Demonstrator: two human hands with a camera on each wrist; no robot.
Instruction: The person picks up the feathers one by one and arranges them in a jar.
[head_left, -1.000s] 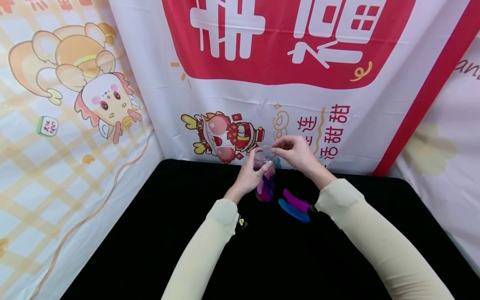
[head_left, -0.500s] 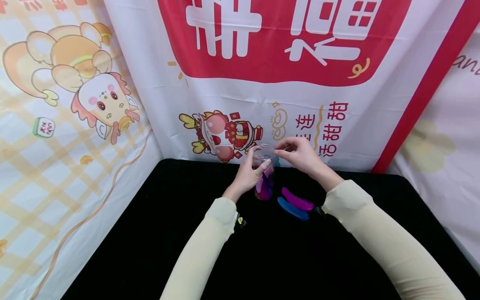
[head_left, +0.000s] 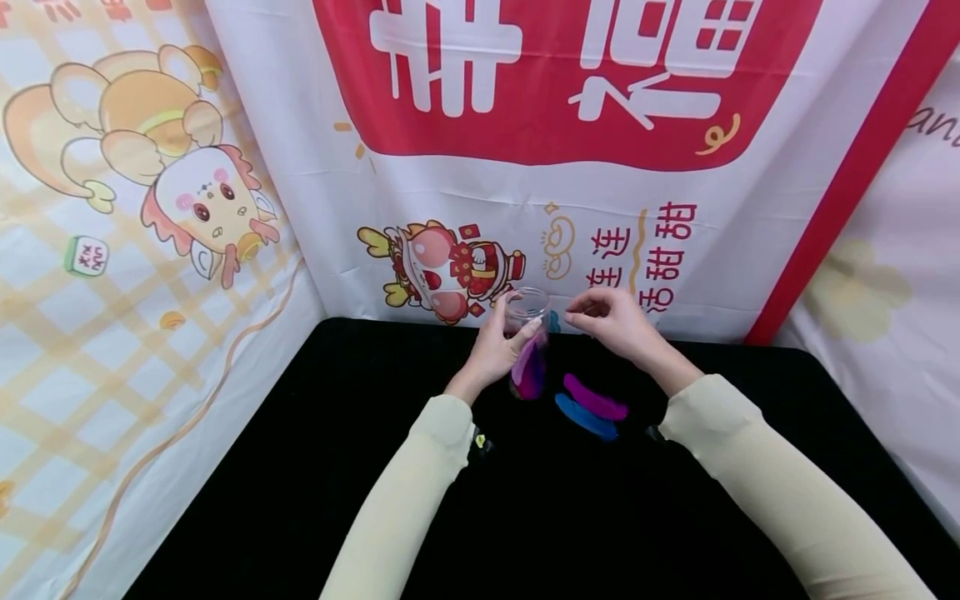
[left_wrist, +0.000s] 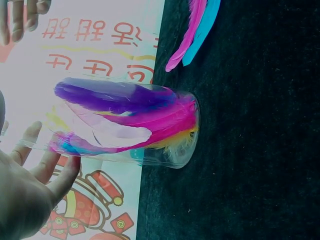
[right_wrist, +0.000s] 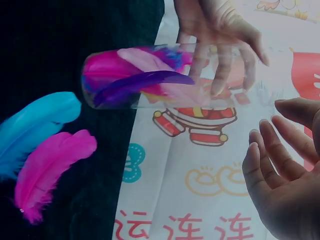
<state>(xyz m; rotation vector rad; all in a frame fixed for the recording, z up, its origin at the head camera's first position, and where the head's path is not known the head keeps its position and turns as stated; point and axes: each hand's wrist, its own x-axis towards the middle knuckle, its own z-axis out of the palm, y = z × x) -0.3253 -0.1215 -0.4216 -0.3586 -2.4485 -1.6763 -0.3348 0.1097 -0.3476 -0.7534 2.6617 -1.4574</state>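
My left hand (head_left: 495, 350) grips a clear jar (head_left: 528, 310) near its open mouth, fingers wrapped round the upper wall. Inside are several feathers: purple (left_wrist: 112, 95), pink (right_wrist: 105, 75), pale pink (left_wrist: 115, 131) and a bit of yellow, bunched toward the bottom. To the right of the mouth, my right hand (head_left: 611, 321) hangs apart from the jar with bent fingers and nothing between them. A magenta feather (head_left: 595, 398) and a blue feather (head_left: 587, 417) lie side by side on the black table, right of the jar and below my right hand.
The black tabletop (head_left: 570, 517) ends at a printed white cloth (head_left: 442, 183) hanging close behind the jar. Another patterned cloth (head_left: 150, 333) hangs along the left side, and a pale one (head_left: 885, 275) along the right.
My right hand has drawn away from the jar's rim toward the right and slightly down. My left hand keeps its hold on the jar, and the two loose feathers stay where they were.
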